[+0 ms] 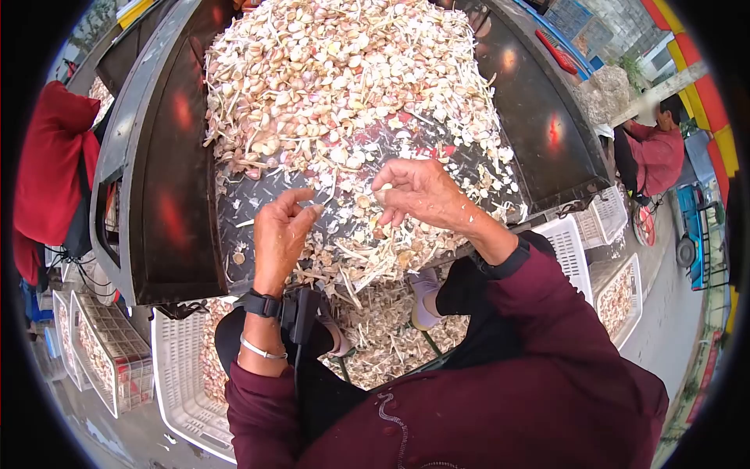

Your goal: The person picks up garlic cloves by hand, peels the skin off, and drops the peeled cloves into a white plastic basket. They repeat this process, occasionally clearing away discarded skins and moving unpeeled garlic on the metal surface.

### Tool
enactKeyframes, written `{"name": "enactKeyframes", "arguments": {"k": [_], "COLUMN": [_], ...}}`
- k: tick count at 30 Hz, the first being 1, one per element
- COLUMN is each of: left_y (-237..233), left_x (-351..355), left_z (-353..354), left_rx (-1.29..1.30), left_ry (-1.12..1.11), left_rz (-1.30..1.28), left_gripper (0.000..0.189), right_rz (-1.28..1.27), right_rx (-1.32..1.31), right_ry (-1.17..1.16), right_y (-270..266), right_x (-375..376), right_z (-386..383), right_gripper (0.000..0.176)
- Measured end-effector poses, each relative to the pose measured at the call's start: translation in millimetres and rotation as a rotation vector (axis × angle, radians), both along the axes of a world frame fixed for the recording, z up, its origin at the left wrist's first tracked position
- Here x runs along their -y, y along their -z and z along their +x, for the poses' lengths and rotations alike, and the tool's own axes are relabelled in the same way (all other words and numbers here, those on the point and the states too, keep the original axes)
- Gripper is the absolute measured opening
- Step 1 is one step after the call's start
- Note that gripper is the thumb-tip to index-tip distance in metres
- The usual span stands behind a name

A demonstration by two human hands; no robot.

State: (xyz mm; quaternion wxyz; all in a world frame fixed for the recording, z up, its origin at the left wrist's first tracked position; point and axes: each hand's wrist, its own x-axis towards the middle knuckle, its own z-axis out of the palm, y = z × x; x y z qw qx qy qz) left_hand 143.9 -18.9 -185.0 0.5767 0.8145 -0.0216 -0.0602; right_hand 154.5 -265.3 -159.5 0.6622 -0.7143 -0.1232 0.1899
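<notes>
A big heap of garlic cloves (pixel 344 70) with dry stems covers the dark metal truck bed (pixel 250 203). Over the bed's near part, my left hand (pixel 285 227) is raised with thumb and index finger curved apart and nothing visible between them. To its right, my right hand (pixel 418 191) has its fingertips pinched on a small pale piece, which looks like a garlic clove (pixel 383 188). Below both hands, loose skins and stem scraps (pixel 375 250) lie along the bed's edge.
Black side panels (pixel 176 172) flank the heap. White crates (pixel 187 375) with garlic stand at lower left, and more crates (pixel 617 293) at right. Skins cover the ground around my feet. A person in red (pixel 58 164) is at left, another person (pixel 652 152) at right.
</notes>
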Motion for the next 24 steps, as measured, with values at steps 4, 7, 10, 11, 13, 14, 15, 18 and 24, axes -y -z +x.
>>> {"name": "enactKeyframes", "arguments": {"k": [4, 7, 10, 11, 13, 14, 15, 18, 24], "left_y": [22, 34, 48, 50, 49, 49, 48, 60, 58], "left_x": [-16, -8, 0, -2, -3, -1, 1, 0, -3], "left_z": [14, 17, 17, 18, 18, 19, 20, 19, 23], "left_rx": [0.162, 0.139, 0.171, 0.173, 0.147, 0.150, 0.111, 0.148, 0.182], "left_ry": [-0.025, 0.007, -0.051, -0.053, -0.021, -0.020, -0.044, -0.043, -0.070], "left_rz": [0.433, 0.619, 0.660, 0.660, 0.663, 0.665, 0.527, 0.455, 0.262], "left_gripper": [0.035, 0.036, 0.026, 0.026, 0.025, 0.025, 0.024, 0.023, 0.018], "right_rz": [-0.308, -0.905, -1.569, -1.630, -1.515, -1.513, -1.352, -1.026, -0.636], "right_rx": [0.134, 0.311, 0.141, 0.086, 0.115, 0.115, 0.197, 0.296, 0.532], "right_ry": [0.327, 0.422, 0.231, 0.164, 0.211, 0.214, 0.254, 0.237, -0.108], "right_y": [-54, -54, -23, -13, -18, -21, -31, -61, -2], "right_x": [76, 160, 228, 242, 236, 233, 216, 146, 33], "right_z": [-36, -74, -128, -142, -144, -137, -120, -58, 82], "right_gripper": [0.012, 0.013, 0.028, 0.035, 0.034, 0.034, 0.033, 0.028, 0.022]}}
